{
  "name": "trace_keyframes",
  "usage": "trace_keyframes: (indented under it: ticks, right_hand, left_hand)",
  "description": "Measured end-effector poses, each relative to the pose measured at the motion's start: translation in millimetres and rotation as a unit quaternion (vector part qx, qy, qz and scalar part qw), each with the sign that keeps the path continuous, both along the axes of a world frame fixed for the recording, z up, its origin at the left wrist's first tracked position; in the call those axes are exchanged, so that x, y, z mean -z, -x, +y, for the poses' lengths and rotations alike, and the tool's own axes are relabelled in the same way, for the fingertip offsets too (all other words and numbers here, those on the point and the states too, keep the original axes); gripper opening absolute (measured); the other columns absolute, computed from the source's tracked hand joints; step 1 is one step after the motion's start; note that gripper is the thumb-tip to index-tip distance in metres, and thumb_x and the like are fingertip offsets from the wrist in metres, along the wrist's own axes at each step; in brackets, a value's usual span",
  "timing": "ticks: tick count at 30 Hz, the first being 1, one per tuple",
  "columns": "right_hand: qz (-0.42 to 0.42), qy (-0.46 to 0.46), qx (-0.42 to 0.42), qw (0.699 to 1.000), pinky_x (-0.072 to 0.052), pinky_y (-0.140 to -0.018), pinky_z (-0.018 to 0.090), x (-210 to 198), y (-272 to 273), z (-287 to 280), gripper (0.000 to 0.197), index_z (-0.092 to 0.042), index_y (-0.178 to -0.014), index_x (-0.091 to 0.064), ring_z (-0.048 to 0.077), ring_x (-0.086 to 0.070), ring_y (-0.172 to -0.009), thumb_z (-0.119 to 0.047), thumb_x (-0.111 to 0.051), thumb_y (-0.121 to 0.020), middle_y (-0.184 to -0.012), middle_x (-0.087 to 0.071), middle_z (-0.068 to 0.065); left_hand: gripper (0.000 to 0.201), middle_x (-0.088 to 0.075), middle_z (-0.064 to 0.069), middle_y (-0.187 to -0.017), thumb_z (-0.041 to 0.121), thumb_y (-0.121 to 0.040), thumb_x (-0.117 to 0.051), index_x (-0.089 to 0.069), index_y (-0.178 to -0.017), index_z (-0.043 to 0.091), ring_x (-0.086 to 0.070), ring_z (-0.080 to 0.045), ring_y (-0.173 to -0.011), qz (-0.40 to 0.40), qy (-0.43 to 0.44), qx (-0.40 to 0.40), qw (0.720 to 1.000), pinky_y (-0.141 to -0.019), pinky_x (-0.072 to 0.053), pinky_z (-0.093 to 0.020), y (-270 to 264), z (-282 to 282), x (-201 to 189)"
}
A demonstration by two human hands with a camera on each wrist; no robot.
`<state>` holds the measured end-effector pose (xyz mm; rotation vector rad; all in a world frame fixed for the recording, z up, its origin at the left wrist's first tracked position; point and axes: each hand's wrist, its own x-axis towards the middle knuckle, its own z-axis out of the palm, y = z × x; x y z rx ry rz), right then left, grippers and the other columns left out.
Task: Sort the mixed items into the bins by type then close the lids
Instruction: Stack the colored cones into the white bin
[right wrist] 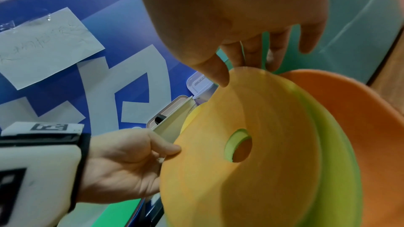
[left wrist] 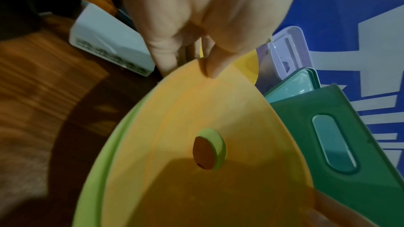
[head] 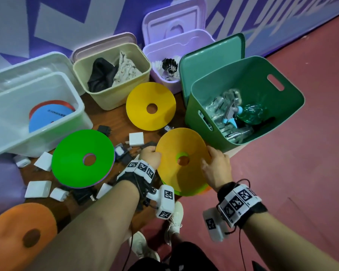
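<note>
A yellow-orange disc cone (head: 184, 178) tops a small stack in front of me, with a light green cone (right wrist: 336, 144) and an orange cone (right wrist: 360, 110) beneath it. My left hand (head: 157, 153) pinches the top cone's left rim, thumb (left wrist: 210, 65) on top and fingers underneath. My right hand (head: 207, 159) grips the right rim, thumb (right wrist: 218, 75) on the upper face and fingers behind the edge. On the wooden board lie a yellow cone (head: 151, 106), a green cone stack (head: 82, 159) and several white chargers (head: 136, 139) and black ones.
Open bins line the back: a clear bin (head: 0, 118) with blue and red discs, a beige bin (head: 106, 100) with cloths, a lilac bin (head: 155, 51) with shuttlecocks, a green bin (head: 204, 133) with plastic bottles. Lids lean behind them. An orange cone (head: 8, 227) lies near left.
</note>
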<state>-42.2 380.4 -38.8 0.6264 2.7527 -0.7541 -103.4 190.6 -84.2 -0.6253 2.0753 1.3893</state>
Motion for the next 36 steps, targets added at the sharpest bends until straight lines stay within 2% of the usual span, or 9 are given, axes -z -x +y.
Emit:
trace_keyframes:
  ticks: [2,6,11,17,20,22,25,30,36]
  right_hand:
    - [0.003,-0.007,-0.002,1.000,-0.032,-0.108,0.041,2.8,0.1,4.9,0.050,-0.016,-0.141,-0.042,0.030,-0.039,-0.125,-0.024,-0.052,-0.092,-0.138,-0.050,0.008]
    - [-0.002,0.017,-0.002,1.000,-0.028,-0.109,0.034,16.8,2.1,11.9,0.046,-0.014,-0.139,-0.047,0.029,-0.039,-0.126,-0.023,-0.051,-0.094,-0.137,-0.051,0.009]
    - [0.006,0.027,0.013,1.000,-0.029,-0.107,0.033,27.6,2.8,19.8,0.044,-0.013,-0.138,-0.048,0.027,-0.037,-0.123,-0.026,-0.050,-0.096,-0.129,-0.050,0.014]
    - [0.063,0.043,0.019,0.997,-0.032,-0.096,0.030,38.9,-0.5,15.7,0.038,-0.010,-0.129,-0.059,0.031,-0.042,-0.112,-0.023,-0.058,-0.093,-0.114,-0.051,0.018]
    - [0.090,0.058,0.016,0.994,-0.036,-0.095,0.033,39.7,-1.8,12.2,0.033,-0.009,-0.123,-0.063,0.033,-0.046,-0.109,-0.014,-0.060,-0.091,-0.111,-0.051,0.021]
    - [0.093,0.068,0.018,0.993,-0.039,-0.098,0.034,38.7,-2.5,10.4,0.032,-0.009,-0.123,-0.064,0.032,-0.050,-0.110,-0.010,-0.059,-0.091,-0.116,-0.051,0.020]
    - [0.104,0.082,0.017,0.991,-0.039,-0.091,0.023,37.5,-2.1,8.3,0.031,-0.010,-0.121,-0.066,0.030,-0.056,-0.107,-0.005,-0.056,-0.091,-0.116,-0.057,0.018]
    - [0.149,0.147,0.037,0.977,-0.043,-0.094,0.022,23.5,2.2,-2.3,0.029,-0.007,-0.116,-0.068,0.022,-0.063,-0.106,-0.001,-0.056,-0.090,-0.115,-0.069,0.010]
    - [0.189,0.216,0.097,0.953,-0.050,-0.097,0.030,-2.2,10.0,-19.6,0.026,-0.009,-0.115,-0.069,0.011,-0.061,-0.099,-0.007,-0.059,-0.091,-0.112,-0.069,0.006]
  left_hand:
    - [0.021,-0.072,-0.013,-0.097,0.012,-0.087,-0.052,-0.071,-0.096,0.014,-0.065,-0.036,-0.093,-0.013,-0.012,-0.005,1.000,-0.084,-0.056,-0.047,3.4,4.4,7.9]
    - [0.024,-0.071,-0.011,-0.109,0.008,-0.086,-0.051,-0.067,-0.098,0.022,-0.065,-0.033,-0.101,-0.038,-0.044,-0.015,0.998,-0.090,-0.054,-0.047,8.2,12.6,18.4]
    - [0.031,-0.068,-0.010,-0.116,0.015,-0.090,-0.056,-0.062,-0.121,0.014,-0.062,-0.032,-0.108,-0.064,-0.075,-0.008,0.995,-0.097,-0.049,-0.048,8.5,21.3,22.9]
    - [0.010,-0.070,-0.007,-0.112,0.023,-0.089,-0.057,-0.064,-0.096,0.024,-0.064,-0.030,-0.107,-0.068,-0.108,-0.010,0.992,-0.099,-0.048,-0.050,7.5,20.8,32.3]
    - [0.013,-0.071,-0.010,-0.108,0.020,-0.093,-0.056,-0.066,-0.087,0.023,-0.065,-0.031,-0.104,-0.065,-0.118,-0.009,0.991,-0.098,-0.048,-0.051,6.9,21.2,31.4]
    - [0.014,-0.071,-0.011,-0.108,0.019,-0.094,-0.055,-0.066,-0.086,0.023,-0.065,-0.031,-0.104,-0.066,-0.118,-0.013,0.991,-0.098,-0.048,-0.051,5.7,20.4,31.0]
    - [0.013,-0.070,-0.012,-0.110,0.019,-0.095,-0.055,-0.066,-0.089,0.020,-0.064,-0.031,-0.106,-0.072,-0.118,-0.022,0.990,-0.099,-0.048,-0.050,2.6,18.2,28.3]
    - [0.026,-0.065,-0.012,-0.118,0.016,-0.097,-0.054,-0.059,-0.121,0.008,-0.060,-0.030,-0.113,-0.050,-0.117,-0.054,0.990,-0.103,-0.045,-0.047,2.0,7.0,19.4]
    - [0.008,-0.068,-0.015,-0.114,0.013,-0.092,-0.059,-0.066,-0.096,0.014,-0.064,-0.032,-0.106,0.000,-0.119,-0.102,0.988,-0.099,-0.048,-0.048,7.4,-21.3,-2.2]
